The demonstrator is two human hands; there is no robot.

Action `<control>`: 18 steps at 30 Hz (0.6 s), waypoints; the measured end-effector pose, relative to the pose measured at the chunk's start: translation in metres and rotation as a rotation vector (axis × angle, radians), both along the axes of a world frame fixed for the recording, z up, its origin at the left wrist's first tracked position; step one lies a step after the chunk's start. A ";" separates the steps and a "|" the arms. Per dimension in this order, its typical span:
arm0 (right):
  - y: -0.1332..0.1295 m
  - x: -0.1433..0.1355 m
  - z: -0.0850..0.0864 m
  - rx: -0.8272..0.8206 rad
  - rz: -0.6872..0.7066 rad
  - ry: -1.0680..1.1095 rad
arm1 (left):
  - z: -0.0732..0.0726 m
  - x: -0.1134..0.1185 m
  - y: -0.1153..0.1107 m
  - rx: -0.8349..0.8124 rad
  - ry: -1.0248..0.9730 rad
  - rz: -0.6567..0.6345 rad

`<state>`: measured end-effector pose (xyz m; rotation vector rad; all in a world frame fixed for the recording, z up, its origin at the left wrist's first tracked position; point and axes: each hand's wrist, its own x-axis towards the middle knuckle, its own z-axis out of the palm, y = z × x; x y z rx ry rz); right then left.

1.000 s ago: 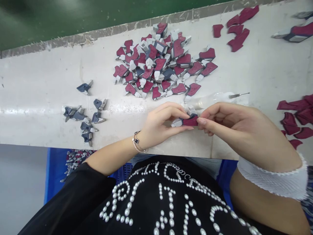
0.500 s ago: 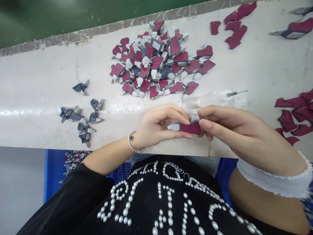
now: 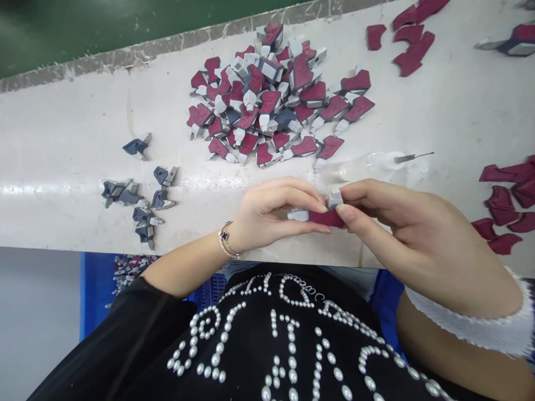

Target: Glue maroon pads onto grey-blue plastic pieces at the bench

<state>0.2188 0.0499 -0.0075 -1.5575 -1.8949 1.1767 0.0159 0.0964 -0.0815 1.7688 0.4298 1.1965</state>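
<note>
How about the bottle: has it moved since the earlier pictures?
No. Judged by the pile, the bottle lies in the same place, at its lower right.

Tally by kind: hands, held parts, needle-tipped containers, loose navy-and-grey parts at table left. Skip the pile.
Hands, left hand and right hand: 2
Held maroon-and-grey part: 1
Needle-tipped clear container: 1
Loose navy-and-grey parts, some overlapping: 7
Total: 11

A long, off-white, smooth tabletop (image 3: 71,139) runs slantwise across the view, its far side bordered by a scuffed grey edge strip (image 3: 175,45). Beyond lies a dark green, flat surface (image 3: 83,25); pale light (image 3: 45,187) gleams along the tabletop's left. A plain grey surface (image 3: 37,301) fills the lower left.
</note>
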 end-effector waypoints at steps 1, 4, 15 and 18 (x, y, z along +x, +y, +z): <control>-0.001 0.001 0.000 -0.008 0.003 0.005 | 0.000 0.000 0.000 0.002 -0.001 -0.004; -0.002 0.004 0.002 -0.052 0.039 0.035 | 0.001 0.001 0.001 -0.010 -0.007 -0.026; 0.002 0.004 0.010 -0.021 0.073 0.025 | 0.002 0.000 0.000 0.013 0.039 -0.037; 0.001 0.002 0.010 -0.013 0.062 -0.011 | 0.002 0.000 -0.001 0.023 0.059 -0.024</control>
